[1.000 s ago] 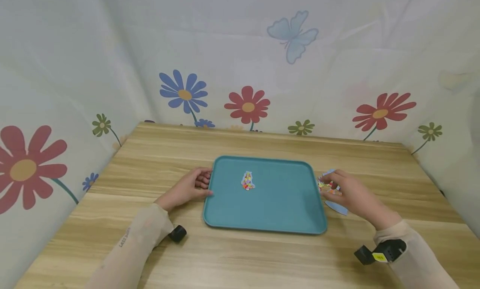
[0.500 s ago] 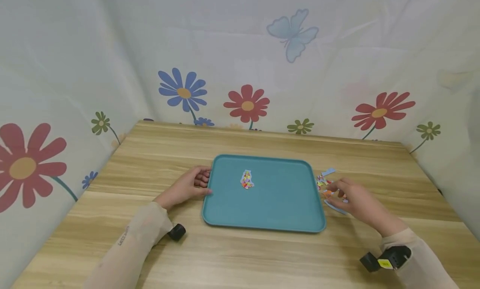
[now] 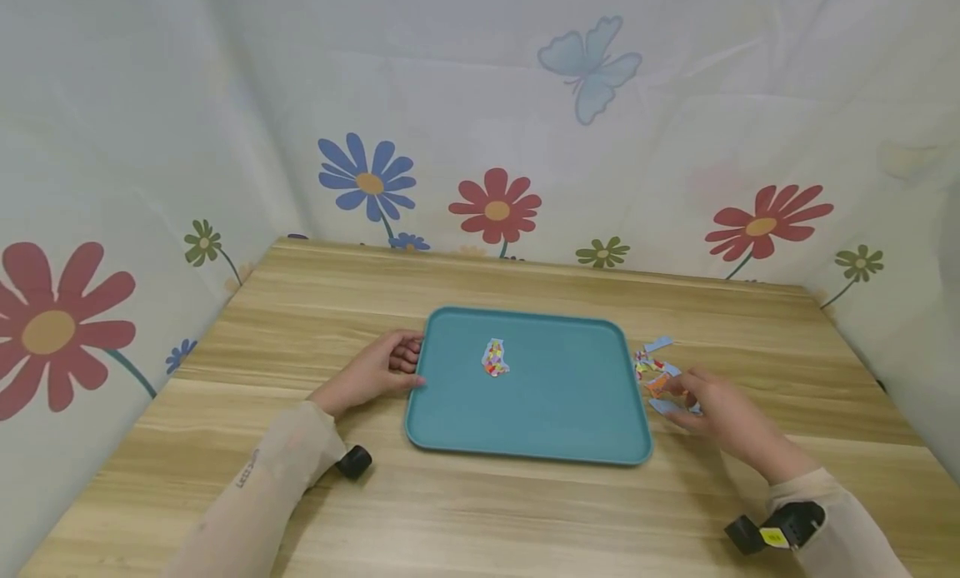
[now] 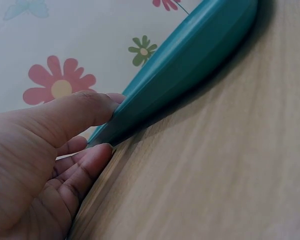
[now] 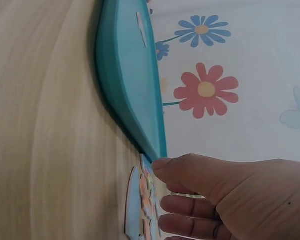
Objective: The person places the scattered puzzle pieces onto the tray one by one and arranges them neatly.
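A teal tray (image 3: 555, 411) lies on the table, and one flat multicoloured puzzle piece with a pale blue edge (image 3: 495, 358) rests on its left part. My left hand (image 3: 378, 368) holds the tray's left side; in the left wrist view the thumb (image 4: 92, 107) is on the rim and the curled fingers are low against the side. Right of the tray lies a loose group of puzzle pieces (image 3: 656, 364), light blue, orange and multicoloured. My right hand (image 3: 723, 411) hovers over the near end of this group, thumb and fingers apart. Its fingers partly hide the pieces there.
The wood-grained table (image 3: 480, 511) extends around the tray on all sides. Behind it hangs a white cloth (image 3: 420, 78) printed with flowers and a butterfly. A black wrist device (image 3: 795, 524) sits on the right sleeve.
My right hand has drawn back rightward and slightly nearer, uncovering more of the puzzle pieces, some of which look shifted. The left hand and the tray have stayed put.
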Available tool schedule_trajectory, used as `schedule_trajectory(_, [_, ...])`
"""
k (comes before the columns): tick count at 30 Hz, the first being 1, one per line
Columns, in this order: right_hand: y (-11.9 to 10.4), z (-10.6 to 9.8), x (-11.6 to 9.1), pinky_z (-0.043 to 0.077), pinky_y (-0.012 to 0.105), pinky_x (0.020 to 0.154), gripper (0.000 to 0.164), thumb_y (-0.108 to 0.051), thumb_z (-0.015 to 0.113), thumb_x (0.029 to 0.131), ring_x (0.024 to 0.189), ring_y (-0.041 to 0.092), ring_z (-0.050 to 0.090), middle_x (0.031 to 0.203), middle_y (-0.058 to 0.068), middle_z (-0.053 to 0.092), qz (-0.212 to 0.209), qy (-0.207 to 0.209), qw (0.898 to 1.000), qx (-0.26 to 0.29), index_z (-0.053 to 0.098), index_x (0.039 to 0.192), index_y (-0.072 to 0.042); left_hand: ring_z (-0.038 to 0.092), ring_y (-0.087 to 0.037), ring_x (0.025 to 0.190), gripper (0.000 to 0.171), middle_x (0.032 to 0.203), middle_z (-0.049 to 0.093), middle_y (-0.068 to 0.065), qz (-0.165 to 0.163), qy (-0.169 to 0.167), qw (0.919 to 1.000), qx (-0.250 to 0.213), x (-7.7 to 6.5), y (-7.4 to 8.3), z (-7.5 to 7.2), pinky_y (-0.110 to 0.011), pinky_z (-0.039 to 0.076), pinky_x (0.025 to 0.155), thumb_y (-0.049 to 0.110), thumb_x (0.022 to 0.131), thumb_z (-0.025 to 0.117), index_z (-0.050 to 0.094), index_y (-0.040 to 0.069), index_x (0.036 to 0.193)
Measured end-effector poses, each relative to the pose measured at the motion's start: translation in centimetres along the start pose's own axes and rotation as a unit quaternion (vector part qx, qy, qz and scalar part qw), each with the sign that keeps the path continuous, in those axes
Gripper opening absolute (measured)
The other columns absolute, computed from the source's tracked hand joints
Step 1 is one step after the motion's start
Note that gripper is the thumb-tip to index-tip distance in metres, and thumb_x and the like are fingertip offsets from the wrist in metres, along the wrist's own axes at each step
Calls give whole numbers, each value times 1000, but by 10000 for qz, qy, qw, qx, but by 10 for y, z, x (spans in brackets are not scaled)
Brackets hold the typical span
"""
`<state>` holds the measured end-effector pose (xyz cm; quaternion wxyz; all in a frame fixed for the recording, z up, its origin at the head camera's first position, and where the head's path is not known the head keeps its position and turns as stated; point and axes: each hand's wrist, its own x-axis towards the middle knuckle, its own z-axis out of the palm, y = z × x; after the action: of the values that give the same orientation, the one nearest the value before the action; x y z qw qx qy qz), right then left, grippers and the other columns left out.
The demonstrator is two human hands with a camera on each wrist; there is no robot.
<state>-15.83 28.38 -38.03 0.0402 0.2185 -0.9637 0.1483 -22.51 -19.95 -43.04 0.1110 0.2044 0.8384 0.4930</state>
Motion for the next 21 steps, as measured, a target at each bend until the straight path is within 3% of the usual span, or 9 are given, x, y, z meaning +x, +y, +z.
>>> schedule_trajectory(21, [14, 15, 0, 52, 34, 68, 23, -14, 76, 79, 78, 13, 59, 87, 3, 64, 117, -174, 9993, -297, 68, 97, -1, 55, -23, 105, 73, 122, 51, -18, 18, 36, 10000, 8, 1, -3, 1, -24, 52, 87, 12, 82, 76, 37, -1, 143])
